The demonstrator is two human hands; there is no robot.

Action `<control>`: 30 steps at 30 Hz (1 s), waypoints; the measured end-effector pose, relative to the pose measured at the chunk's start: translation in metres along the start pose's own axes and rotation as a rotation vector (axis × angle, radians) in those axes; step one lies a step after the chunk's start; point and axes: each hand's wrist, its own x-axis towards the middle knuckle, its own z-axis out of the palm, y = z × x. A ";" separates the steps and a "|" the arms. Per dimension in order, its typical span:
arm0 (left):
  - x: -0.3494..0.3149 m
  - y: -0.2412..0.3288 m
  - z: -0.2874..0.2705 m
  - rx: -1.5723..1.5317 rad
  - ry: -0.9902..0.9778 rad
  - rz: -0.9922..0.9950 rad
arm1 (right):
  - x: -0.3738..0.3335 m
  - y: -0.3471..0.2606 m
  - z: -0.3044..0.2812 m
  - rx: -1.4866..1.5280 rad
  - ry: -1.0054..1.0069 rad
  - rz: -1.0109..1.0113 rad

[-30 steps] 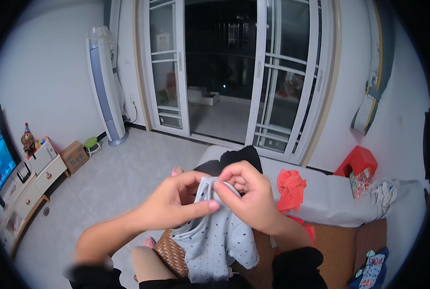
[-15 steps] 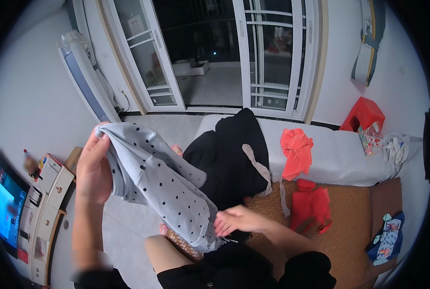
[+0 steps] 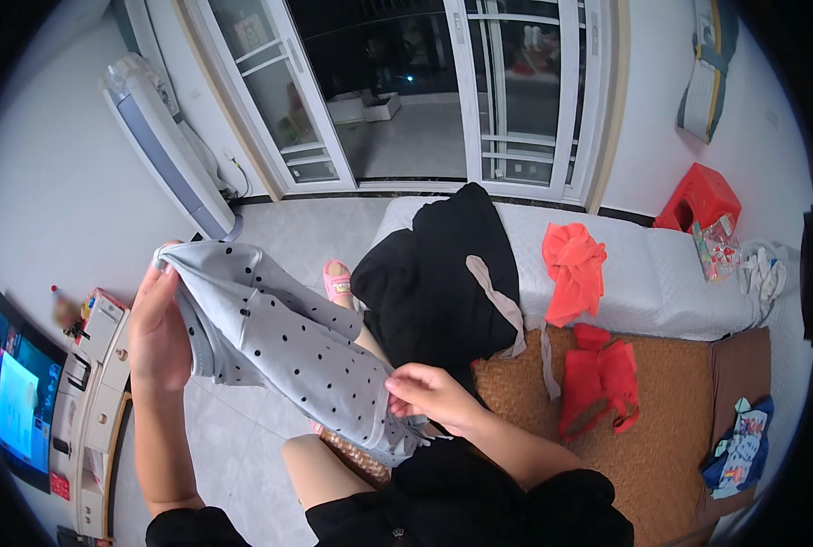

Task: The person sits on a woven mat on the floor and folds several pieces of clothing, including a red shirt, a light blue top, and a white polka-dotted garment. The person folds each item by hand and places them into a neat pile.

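A light grey garment with black dots (image 3: 288, 351) hangs slantwise between my two hands, over my lap. My left hand (image 3: 159, 333) is closed on its upper left end, thumb on top, and the cloth there is bunched into folds. At the lower right end, my right hand (image 3: 434, 397) has its thumb and fingers closed on the garment's edge. Thin pale strings show just below that hand. Folds hide the garment's full shape, so I cannot tell its exact cut.
Black clothing (image 3: 443, 273) drapes over the white-covered seat (image 3: 643, 273) ahead. A coral cloth (image 3: 575, 273) lies there, with a red garment (image 3: 598, 387) on the woven mat (image 3: 671, 438). A red stool (image 3: 698, 201) stands far right. Left are a television (image 3: 19, 392) and drawers (image 3: 104, 419).
My left hand has shifted slightly left and down with the garment. My right hand has moved up and left along the cloth, its fingers now closed on the edge. The view has tilted a little.
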 end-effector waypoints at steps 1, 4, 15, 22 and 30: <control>-0.001 -0.001 0.000 -0.001 0.013 -0.012 | 0.000 0.000 0.001 0.083 -0.037 0.061; -0.003 -0.005 -0.001 -0.020 0.028 -0.042 | 0.008 0.007 0.000 0.194 -0.084 0.215; -0.020 -0.028 -0.028 -0.039 0.012 -0.105 | -0.016 -0.045 -0.024 0.476 0.066 -0.453; -0.037 -0.054 -0.038 -0.099 -0.098 -0.140 | -0.053 -0.068 -0.015 -1.146 0.433 -0.669; -0.045 -0.060 -0.054 -0.230 -0.241 -0.200 | -0.084 -0.033 0.019 -0.930 -0.414 -0.450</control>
